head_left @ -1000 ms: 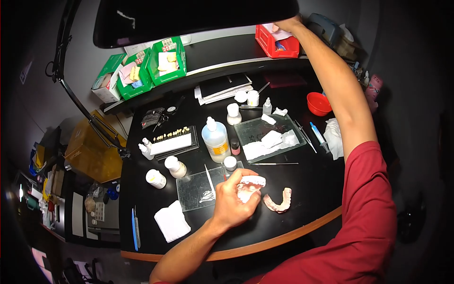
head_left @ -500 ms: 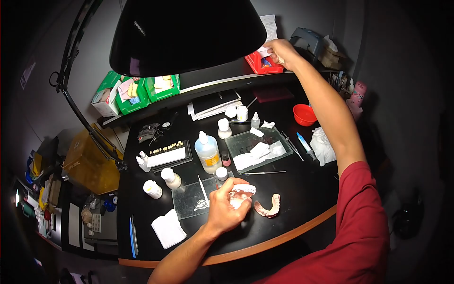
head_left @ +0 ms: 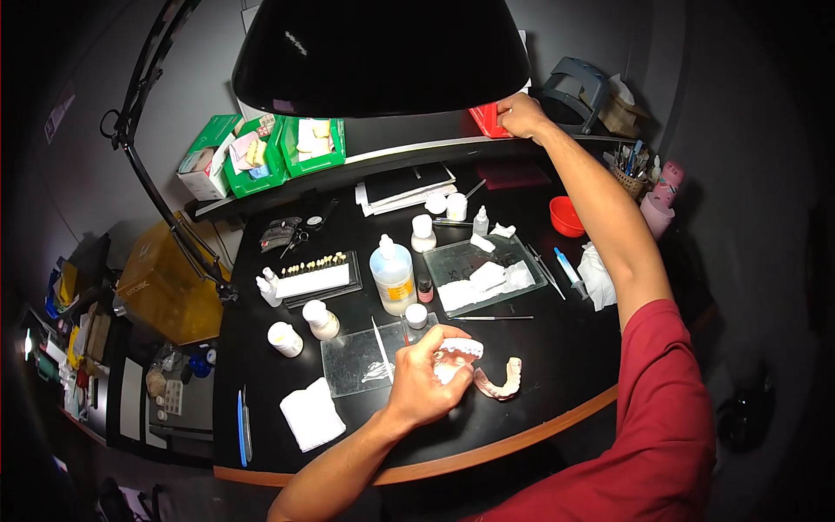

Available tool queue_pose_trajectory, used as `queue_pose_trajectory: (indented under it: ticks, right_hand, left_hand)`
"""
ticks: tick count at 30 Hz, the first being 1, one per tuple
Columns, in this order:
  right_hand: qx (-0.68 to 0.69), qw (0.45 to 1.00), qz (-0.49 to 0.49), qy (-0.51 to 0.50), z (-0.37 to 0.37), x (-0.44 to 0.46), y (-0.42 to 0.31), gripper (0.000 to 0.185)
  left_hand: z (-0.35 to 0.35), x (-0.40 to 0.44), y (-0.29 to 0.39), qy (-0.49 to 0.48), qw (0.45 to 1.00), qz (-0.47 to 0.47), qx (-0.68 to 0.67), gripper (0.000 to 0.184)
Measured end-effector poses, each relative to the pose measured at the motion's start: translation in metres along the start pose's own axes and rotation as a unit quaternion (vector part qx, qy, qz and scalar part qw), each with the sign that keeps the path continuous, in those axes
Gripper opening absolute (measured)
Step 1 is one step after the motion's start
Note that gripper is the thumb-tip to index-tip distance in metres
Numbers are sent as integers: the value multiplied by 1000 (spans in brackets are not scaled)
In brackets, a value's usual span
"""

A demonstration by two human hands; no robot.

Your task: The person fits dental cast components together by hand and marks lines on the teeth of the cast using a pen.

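My left hand (head_left: 426,380) is closed around a dental model (head_left: 461,350), with its row of white teeth facing up and right. Just right of it, a second horseshoe-shaped dental model (head_left: 503,383) lies on the table. My right arm stretches to the back shelf, where my right hand (head_left: 522,117) dips into a red bin (head_left: 489,121). Its fingers are curled together and partly hidden, so what they hold cannot be made out. Left of the held model lies a glass slab (head_left: 348,361) with a thin white-handled tool on it.
A black lamp (head_left: 383,61) hangs over the shelf beside green bins (head_left: 313,157). On the table stand a large bottle (head_left: 393,283), small jars (head_left: 285,339), a tooth shade guide (head_left: 313,277), a second glass slab (head_left: 461,300) with white tissue, a syringe (head_left: 570,271) and a red bowl (head_left: 567,217).
My right hand has gone lower, into the red bin. The paper seen above the bin is now mostly behind the lamp. My left hand still holds the model; the whole view has shifted slightly.
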State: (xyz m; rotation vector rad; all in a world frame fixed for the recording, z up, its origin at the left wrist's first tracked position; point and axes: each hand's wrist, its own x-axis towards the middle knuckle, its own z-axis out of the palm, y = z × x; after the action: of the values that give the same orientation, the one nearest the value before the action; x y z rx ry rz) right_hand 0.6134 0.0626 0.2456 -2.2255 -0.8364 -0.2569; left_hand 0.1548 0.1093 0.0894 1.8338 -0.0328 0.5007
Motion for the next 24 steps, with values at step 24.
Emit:
queue_pose_trajectory:
  ticks: [24]
  right_hand:
    - [386,919,-16,81,-34,-155,-27,20]
  left_hand:
    - [-10,7,8,8,970,-173,-172,26]
